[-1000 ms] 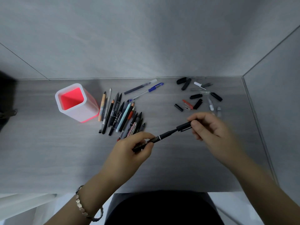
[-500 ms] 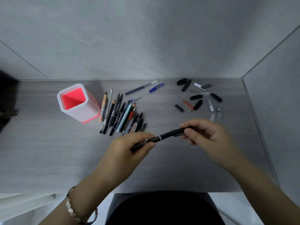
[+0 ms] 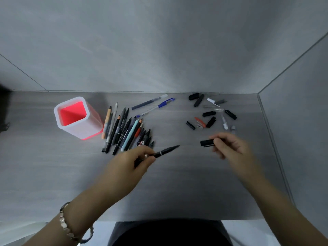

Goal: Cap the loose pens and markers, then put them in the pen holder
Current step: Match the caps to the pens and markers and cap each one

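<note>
The left hand point(image 3: 132, 161) gripped a black pen point(image 3: 164, 152), its bare tip pointing right. The right hand point(image 3: 229, 144) pinched a black cap point(image 3: 206, 143), apart from the tip. On the grey bench point(image 3: 44, 166) stood a white, red-lined pen holder point(image 3: 78, 118) beside a fan of pens point(image 3: 127, 132); loose caps point(image 3: 210, 113) lay scattered at the right.

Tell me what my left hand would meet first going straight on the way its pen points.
Probably the black cap in the right hand; the gap beyond the pen looks free, but heights are unclear.
</note>
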